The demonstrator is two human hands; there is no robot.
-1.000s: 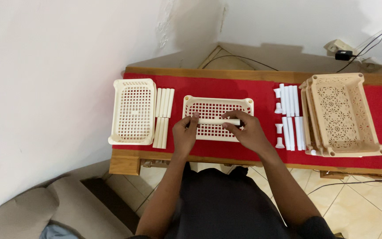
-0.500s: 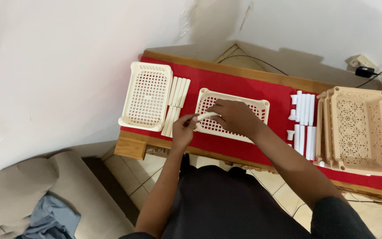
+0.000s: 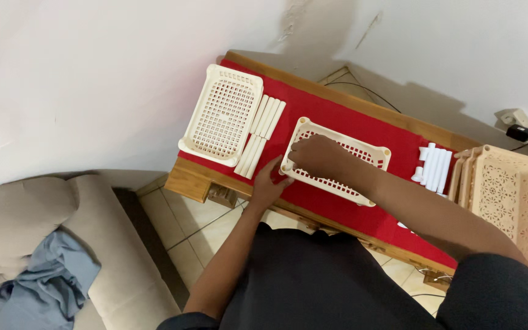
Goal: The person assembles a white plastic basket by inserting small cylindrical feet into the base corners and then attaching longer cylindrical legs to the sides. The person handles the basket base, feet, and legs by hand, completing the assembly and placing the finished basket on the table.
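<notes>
Fingers (image 3: 304, 154) of the right hand (image 3: 318, 156) curl over the near left corner of the middle basket (image 3: 362, 160) on the red-covered counter (image 3: 192, 178), whatever they grip hidden, while the left hand (image 3: 270, 183) braces that corner from outside, steadying it.

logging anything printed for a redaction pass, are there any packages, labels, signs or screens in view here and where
None in view: no package, label, sign or screen shows. The red table cover bears only plain plastic parts: cream lattice baskets, white tubes and stacked beige baskets, all without visible markings.
</notes>
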